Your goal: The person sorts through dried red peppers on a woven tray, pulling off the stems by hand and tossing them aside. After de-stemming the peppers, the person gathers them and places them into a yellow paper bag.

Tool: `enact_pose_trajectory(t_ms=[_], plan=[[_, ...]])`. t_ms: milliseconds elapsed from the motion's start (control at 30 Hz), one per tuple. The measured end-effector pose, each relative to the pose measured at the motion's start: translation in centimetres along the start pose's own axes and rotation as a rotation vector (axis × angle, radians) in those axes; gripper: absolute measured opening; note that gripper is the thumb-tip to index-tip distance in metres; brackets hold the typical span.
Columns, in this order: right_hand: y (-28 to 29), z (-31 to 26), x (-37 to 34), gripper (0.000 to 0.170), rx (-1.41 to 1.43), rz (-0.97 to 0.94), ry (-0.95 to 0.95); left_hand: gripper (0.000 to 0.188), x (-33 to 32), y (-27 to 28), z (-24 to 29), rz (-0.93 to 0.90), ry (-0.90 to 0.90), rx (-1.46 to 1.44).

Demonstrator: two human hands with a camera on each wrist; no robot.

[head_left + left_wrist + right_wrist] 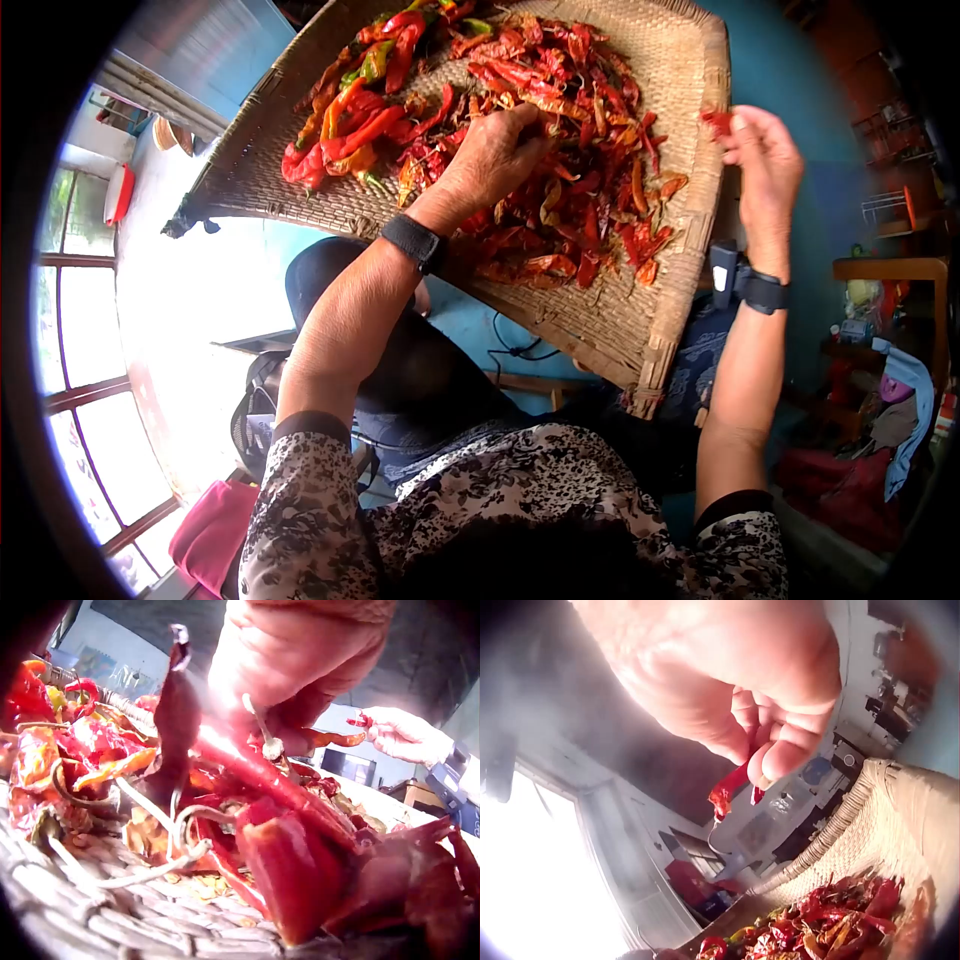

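Dried red chili peppers (575,215) lie heaped on a woven winnowing basket (690,260). My left hand (500,150) reaches into the heap, fingers curled down among the peppers. In the left wrist view, an orange-red chili pepper (337,739) sticks out from under those fingers. Beyond the basket's right rim, my right hand (768,165) is raised and pinches a red dried chili pepper (731,787) between thumb and fingers. Its stem hangs down in the right wrist view, and a second red tip (757,795) shows beside it.
Fresher, glossy red and green peppers (350,130) are piled on the basket's left side. The basket slants above the person's lap (430,370). A pink cloth (212,535) is at lower left, near the windows. Shelves and cloths (905,420) stand on the right.
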State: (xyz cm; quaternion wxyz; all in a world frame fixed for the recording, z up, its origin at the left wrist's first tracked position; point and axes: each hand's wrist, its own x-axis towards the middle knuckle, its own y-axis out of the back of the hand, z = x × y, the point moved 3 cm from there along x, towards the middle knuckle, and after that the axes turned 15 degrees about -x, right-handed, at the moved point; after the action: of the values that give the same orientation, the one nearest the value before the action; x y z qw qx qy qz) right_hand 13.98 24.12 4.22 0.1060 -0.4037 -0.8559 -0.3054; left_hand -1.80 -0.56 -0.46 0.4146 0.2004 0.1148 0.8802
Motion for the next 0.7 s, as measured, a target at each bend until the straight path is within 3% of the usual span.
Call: enact_pose_trajectory(t_ms=[100, 233, 333, 367, 433, 500, 533, 600, 633, 667, 700], plan=[[2.1, 0.8, 0.9, 0.02, 0.036, 0.164, -0.044, 0.018, 0.2, -0.4, -0.1, -0.03, -0.009, -0.015], [4.8, 2.0, 1.8, 0.021, -0.229, 0.318, -0.048, 0.018, 0.3, -0.7, 1.0, -0.049, -0.036, -0.007], [5.2, 2.2, 1.6, 0.028, -1.191, 0.212, 0.071, 0.015, 0.3, -0.7, 1.3, -0.073, -0.034, 0.002], [4.9, 2.4, 1.5, 0.028, -1.195, 0.207, 0.066, 0.014, 0.3, -0.7, 1.4, -0.083, -0.045, 0.029], [3.4, 1.9, 1.3, 0.031, -1.074, 0.182, 0.17, 0.014, 0.2, -1.0, 1.5, -0.113, -0.023, -0.002], [0.7, 0.9, 0.9, 0.033, -0.584, -0.095, 0.019, 0.013, 0.0, -1.5, 1.6, -0.086, -0.073, -0.064], [-1.0, 0.2, 0.3, 0.038, -0.429, -0.219, 0.102, 0.015, -0.1, -1.7, 1.5, -0.097, -0.09, -0.05], [-4.3, -1.8, -1.6, 0.047, -0.182, -0.495, 0.078, 0.015, -0.8, -2.0, 2.6, -0.114, -0.021, -0.055], [-5.3, -2.7, -2.5, 0.044, -0.178, -0.622, 0.111, 0.015, -0.6, -2.0, 3.2, -0.113, 0.014, -0.046], [-6.7, -3.6, -3.5, 0.043, -0.02, -0.761, 0.011, 0.015, -0.6, -2.5, 2.9, -0.121, 0.049, -0.193], [-7.7, -4.1, -3.9, 0.03, -0.004, -0.801, 0.047, 0.013, -0.7, -2.7, 2.5, -0.111, 0.049, -0.259]])
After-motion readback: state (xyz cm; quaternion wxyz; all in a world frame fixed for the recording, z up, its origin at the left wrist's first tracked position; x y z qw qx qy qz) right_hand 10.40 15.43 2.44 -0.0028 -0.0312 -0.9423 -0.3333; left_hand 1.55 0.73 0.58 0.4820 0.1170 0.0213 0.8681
